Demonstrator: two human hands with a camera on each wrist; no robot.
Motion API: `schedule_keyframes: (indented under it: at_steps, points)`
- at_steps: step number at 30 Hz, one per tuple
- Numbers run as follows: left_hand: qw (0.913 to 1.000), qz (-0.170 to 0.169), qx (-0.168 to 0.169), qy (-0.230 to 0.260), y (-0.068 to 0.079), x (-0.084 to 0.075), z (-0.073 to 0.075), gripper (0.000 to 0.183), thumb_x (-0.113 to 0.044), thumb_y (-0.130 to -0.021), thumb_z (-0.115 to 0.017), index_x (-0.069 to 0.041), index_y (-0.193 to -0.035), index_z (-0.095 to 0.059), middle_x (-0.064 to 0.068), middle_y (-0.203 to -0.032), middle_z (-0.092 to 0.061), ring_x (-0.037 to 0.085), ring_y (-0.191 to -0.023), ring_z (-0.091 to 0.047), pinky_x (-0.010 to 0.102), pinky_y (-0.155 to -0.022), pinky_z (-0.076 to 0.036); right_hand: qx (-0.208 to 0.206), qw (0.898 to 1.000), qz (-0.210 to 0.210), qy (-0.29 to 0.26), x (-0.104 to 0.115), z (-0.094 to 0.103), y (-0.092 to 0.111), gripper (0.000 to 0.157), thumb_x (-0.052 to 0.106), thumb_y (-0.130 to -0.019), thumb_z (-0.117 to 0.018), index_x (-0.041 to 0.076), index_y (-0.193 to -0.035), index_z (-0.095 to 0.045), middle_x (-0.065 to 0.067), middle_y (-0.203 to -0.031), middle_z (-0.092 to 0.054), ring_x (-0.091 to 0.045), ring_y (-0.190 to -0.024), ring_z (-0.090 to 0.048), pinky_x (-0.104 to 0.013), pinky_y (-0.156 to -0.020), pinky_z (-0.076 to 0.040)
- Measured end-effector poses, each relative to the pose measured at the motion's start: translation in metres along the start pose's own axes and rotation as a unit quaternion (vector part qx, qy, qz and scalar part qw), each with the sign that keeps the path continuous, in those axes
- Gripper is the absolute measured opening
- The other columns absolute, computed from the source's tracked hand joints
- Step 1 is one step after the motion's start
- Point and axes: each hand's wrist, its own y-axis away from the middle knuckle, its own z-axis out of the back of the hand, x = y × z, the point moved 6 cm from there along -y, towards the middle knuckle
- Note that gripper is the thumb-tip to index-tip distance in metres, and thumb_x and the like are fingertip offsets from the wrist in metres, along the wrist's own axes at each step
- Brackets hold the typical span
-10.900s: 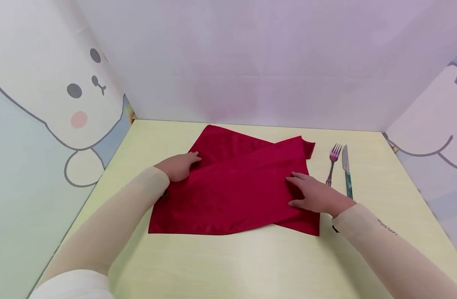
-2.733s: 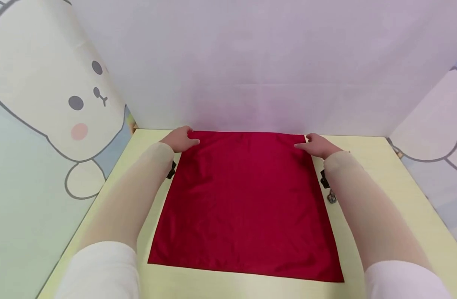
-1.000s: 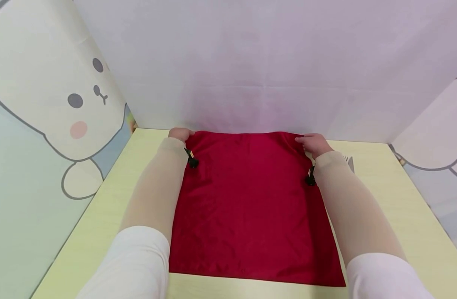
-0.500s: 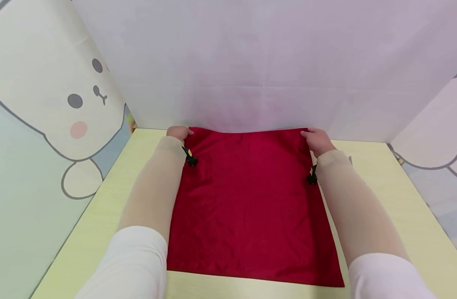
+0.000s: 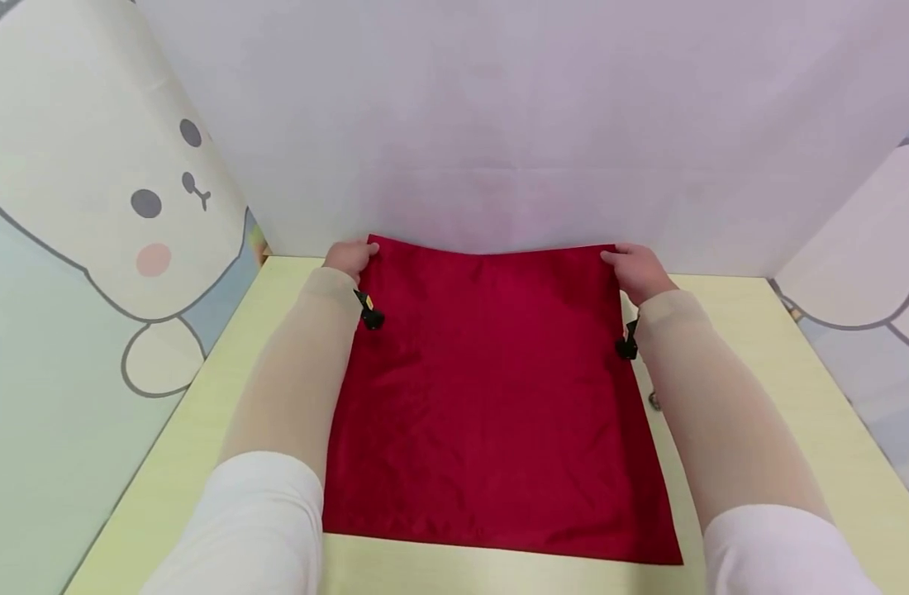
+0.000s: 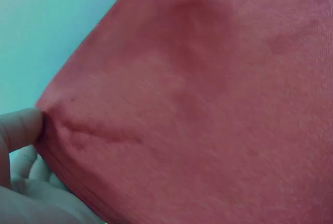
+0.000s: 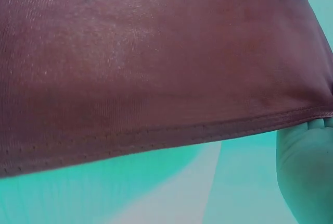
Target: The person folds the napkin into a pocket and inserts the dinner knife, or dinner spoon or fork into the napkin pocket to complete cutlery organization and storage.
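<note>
A square red satin napkin (image 5: 492,397) lies spread over the table, its far edge raised and sagging a little in the middle. At the far left corner my left hand (image 5: 348,258) pinches the cloth; in the left wrist view the thumb presses on that corner, with the other fingers behind it. My right hand (image 5: 639,271) grips the far right corner, thumb on top. The right wrist view has the stitched hem of the napkin (image 7: 156,135) running to the right hand (image 7: 304,166), whose fingertips are hidden by the cloth.
The pale wooden table (image 5: 782,372) meets a whitish back wall (image 5: 499,124) just beyond the napkin. A side panel with a cartoon animal (image 5: 153,207) stands at the left. A small metal handle end (image 5: 654,401) peeks out beside the right forearm, which hides the rest.
The crossed, folded napkin was first opened out flat. Over the last second both hands have lifted its far corners, and the far edge has risen. The fork and knife went behind the right forearm.
</note>
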Motion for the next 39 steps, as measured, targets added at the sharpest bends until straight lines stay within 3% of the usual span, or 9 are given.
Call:
schedule_keyframes:
  at_steps: [5,9,11,15,18,22,27,31,39]
  points:
    - [0.9991,-0.036,0.014,0.020,0.005,-0.006,0.006,0.048,-0.026,-0.106,-0.058,-0.008,-0.150,-0.055,0.005,-0.157,-0.045,0.020,-0.146,-0.036,0.031,-0.116,-0.034,-0.002,1.000,0.019,-0.010,0.005,0.000,0.000,0.060,0.032,-0.112,-0.041,-0.001,-0.161,-0.028,-0.019,-0.157,-0.034,-0.030,-0.150,-0.027,-0.044,-0.118,-0.033]
    - [0.9977,-0.061,0.024,0.017,0.010,-0.009,0.010,0.025,-0.027,-0.106,-0.058,-0.004,-0.112,-0.067,0.004,-0.110,-0.059,0.016,-0.102,-0.051,0.026,-0.085,-0.043,-0.003,0.999,0.028,-0.041,0.006,0.001,-0.002,0.053,0.028,-0.112,-0.042,-0.004,-0.154,-0.037,-0.013,-0.138,-0.045,-0.022,-0.136,-0.041,-0.040,-0.114,-0.038]
    - [0.9971,-0.068,0.028,0.019,0.011,-0.010,0.013,0.026,-0.031,-0.105,-0.059,-0.007,-0.095,-0.060,-0.001,-0.083,-0.048,0.014,-0.075,-0.042,0.026,-0.068,-0.037,-0.004,0.998,0.031,-0.052,0.007,0.002,-0.002,0.050,0.027,-0.112,-0.043,-0.004,-0.150,-0.041,-0.009,-0.131,-0.049,-0.019,-0.128,-0.046,-0.039,-0.111,-0.040]
    - [0.9950,-0.082,0.034,0.047,0.012,-0.013,0.019,0.027,-0.039,-0.104,-0.060,-0.013,-0.106,-0.067,-0.008,-0.070,-0.041,0.011,-0.056,-0.030,0.025,-0.058,-0.032,-0.016,0.997,0.046,-0.059,0.012,0.007,-0.001,0.043,0.028,-0.112,-0.044,-0.002,-0.142,-0.048,-0.004,-0.124,-0.053,-0.014,-0.116,-0.050,-0.034,-0.105,-0.044]
    - [0.9913,-0.097,0.040,0.080,0.014,-0.020,0.022,0.032,-0.038,-0.105,-0.060,-0.014,-0.125,-0.067,-0.009,-0.081,-0.049,0.008,-0.062,-0.038,0.023,-0.063,-0.038,-0.032,0.995,0.066,-0.070,0.019,0.011,0.001,0.036,0.029,-0.111,-0.046,-0.001,-0.131,-0.052,-0.001,-0.115,-0.054,-0.012,-0.108,-0.051,-0.030,-0.097,-0.045]
    - [0.9846,-0.108,0.039,0.132,0.019,-0.030,0.027,0.027,-0.032,-0.105,-0.060,-0.010,-0.120,-0.066,-0.005,-0.085,-0.052,0.009,-0.068,-0.043,0.022,-0.066,-0.040,-0.046,0.992,0.083,-0.081,0.029,0.015,0.002,0.030,0.028,-0.111,-0.047,-0.001,-0.113,-0.050,0.000,-0.103,-0.055,-0.013,-0.099,-0.051,-0.027,-0.088,-0.045]
    - [0.9752,-0.115,0.053,0.181,0.039,-0.047,0.033,0.020,-0.022,-0.106,-0.059,-0.003,-0.109,-0.062,0.002,-0.087,-0.054,0.014,-0.074,-0.049,0.026,-0.072,-0.044,-0.050,0.991,0.087,-0.094,0.039,0.022,0.004,0.028,0.026,-0.110,-0.048,0.001,-0.120,-0.053,0.002,-0.104,-0.056,-0.012,-0.098,-0.053,-0.025,-0.086,-0.046]
    - [0.9671,-0.123,0.078,0.208,0.055,-0.060,0.037,0.017,-0.016,-0.106,-0.058,0.000,-0.112,-0.062,0.005,-0.100,-0.057,0.016,-0.091,-0.055,0.031,-0.087,-0.048,-0.049,0.987,0.081,-0.132,0.045,0.028,0.008,0.029,0.024,-0.109,-0.050,0.001,-0.127,-0.053,0.001,-0.110,-0.055,-0.010,-0.101,-0.052,-0.025,-0.091,-0.044]
    - [0.9646,-0.147,0.097,0.196,0.067,-0.071,0.050,0.018,-0.012,-0.105,-0.058,0.004,-0.112,-0.063,0.008,-0.101,-0.061,0.020,-0.091,-0.059,0.035,-0.095,-0.049,-0.042,0.963,0.126,-0.233,0.057,0.038,0.014,0.019,0.016,-0.105,-0.059,0.003,-0.118,-0.062,-0.001,-0.104,-0.061,-0.011,-0.092,-0.060,-0.022,-0.083,-0.051]
